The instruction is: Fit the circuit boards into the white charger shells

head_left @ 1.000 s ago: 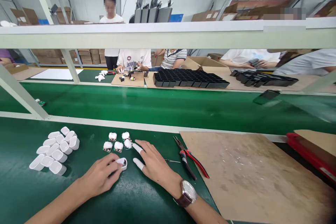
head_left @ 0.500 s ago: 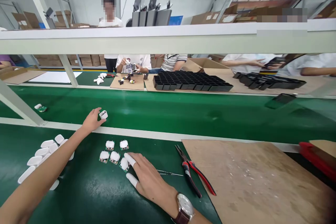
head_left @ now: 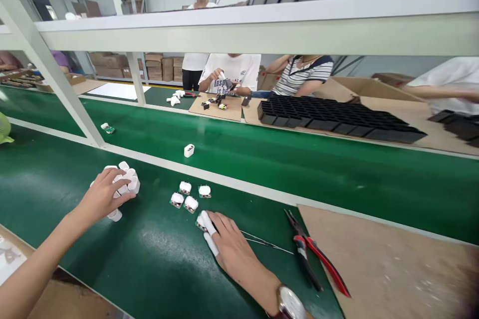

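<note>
My left hand [head_left: 105, 189] reaches over a cluster of small white plastic housings [head_left: 131, 182] on the green bench, thumb and fingers apart around them. White finger cots cover the thumb and index finger of my right hand [head_left: 234, 246], which pinch a small circuit board [head_left: 200, 221] with a white top. Several like boards [head_left: 191, 204] lie just beyond it. Thin metal tweezers [head_left: 267, 243] rest beside the right hand, partly hidden by it. One white housing [head_left: 189, 150], its open end up, stands alone on the green belt [head_left: 239, 147].
Long-nose pliers [head_left: 310, 249] with red and black handles lie beside a cardboard sheet [head_left: 392, 259] at right. A white shelf beam [head_left: 239, 35] and slanted post [head_left: 56, 70] cross the view. Across the belt sit co-workers and a black tray [head_left: 333, 114]; another board [head_left: 107, 128] is on the belt.
My left hand has let go of the white housing on the belt and come back to the cluster. My right hand stays at the circuit board. The view has swung left.
</note>
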Demonstrator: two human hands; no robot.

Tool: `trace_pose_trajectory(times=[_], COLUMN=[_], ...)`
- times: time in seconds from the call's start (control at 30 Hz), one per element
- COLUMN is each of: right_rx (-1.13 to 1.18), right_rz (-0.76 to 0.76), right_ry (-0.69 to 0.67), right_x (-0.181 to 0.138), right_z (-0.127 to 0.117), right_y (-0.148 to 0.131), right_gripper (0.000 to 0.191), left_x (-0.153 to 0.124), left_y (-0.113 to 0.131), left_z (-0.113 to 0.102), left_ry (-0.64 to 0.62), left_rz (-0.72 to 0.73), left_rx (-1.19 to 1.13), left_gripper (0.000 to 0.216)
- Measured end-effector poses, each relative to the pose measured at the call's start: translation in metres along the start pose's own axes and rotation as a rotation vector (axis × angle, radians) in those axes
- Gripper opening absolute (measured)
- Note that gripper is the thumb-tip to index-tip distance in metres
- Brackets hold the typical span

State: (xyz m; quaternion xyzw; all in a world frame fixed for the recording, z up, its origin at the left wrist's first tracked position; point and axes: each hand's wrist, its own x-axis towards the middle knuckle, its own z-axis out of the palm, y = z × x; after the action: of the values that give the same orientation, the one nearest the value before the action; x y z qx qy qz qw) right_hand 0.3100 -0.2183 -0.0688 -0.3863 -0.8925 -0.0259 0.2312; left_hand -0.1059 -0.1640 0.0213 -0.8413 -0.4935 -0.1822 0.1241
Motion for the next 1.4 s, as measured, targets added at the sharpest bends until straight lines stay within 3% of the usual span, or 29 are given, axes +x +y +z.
trace_pose_trajectory(times=[0.1,0.2,0.3,0.43,0.5,0.57,0.63,0.8,0.9,1.0,1.07,1.17,1.3,1.4], right_rx=[0.014,-0.028,0.000,0.179,0.238,0.258,0.271,0.262,0.227,0.229,0.251,0.300,0.297,0.245], right_rz=[0.009,0.033,0.030,-0.002,0.036,0.093,0.117,0.011,-0.008,0.063,0.108,0.142,0.099,0.047], right_ry=[0.014,0.012,0.018,-0.015,0.024,0.107,0.195,0.264,0.249,0.262,0.265,0.261,0.265,0.254], right_x=[0.004,0.007,0.009,0.007,0.004,0.001,-0.001,0.007,0.014,0.017,0.016,0.013,0.009,0.005], right_z=[0.000,-0.004,-0.012,-0.022,-0.025,-0.028,-0.033,-0.045,-0.048,-0.050,-0.052,-0.055,-0.051,-0.045], right_y=[-0.002,-0.007,-0.010,-0.005,-0.002,-0.003,-0.008,-0.031,-0.035,-0.032,-0.032,-0.038,-0.049,-0.052], right_gripper=[0.031,0.026,0.033,0.042,0.040,0.037,0.036,0.048,0.051,0.048,0.044,0.040,0.046,0.049], left_x=[0.003,0.019,0.031,0.031,0.026,0.018,0.010,-0.002,-0.001,0.005,0.010,0.015,0.010,0.003], left_y=[0.000,0.020,0.065,0.129,0.145,0.149,0.149,0.155,0.157,0.148,0.140,0.138,0.154,0.164], left_z=[0.014,0.015,0.007,0.015,0.030,0.048,0.064,0.083,0.081,0.071,0.064,0.061,0.070,0.078], left_ry=[-0.033,-0.028,-0.073,-0.267,-0.314,-0.330,-0.338,-0.332,-0.274,-0.333,-0.430,-0.525,-0.341,-0.187], left_rz=[0.043,0.055,0.099,0.238,0.208,0.115,0.018,-0.100,-0.111,-0.076,0.018,0.100,0.007,0.075], left_rx=[0.029,-0.062,-0.359,-0.708,-0.774,-0.844,-0.911,-0.971,-0.893,-0.934,-1.025,-1.084,-0.984,-0.889], left_gripper=[0.024,0.030,0.022,0.003,0.027,0.060,0.079,0.079,0.085,0.097,0.092,0.060,0.052,0.052])
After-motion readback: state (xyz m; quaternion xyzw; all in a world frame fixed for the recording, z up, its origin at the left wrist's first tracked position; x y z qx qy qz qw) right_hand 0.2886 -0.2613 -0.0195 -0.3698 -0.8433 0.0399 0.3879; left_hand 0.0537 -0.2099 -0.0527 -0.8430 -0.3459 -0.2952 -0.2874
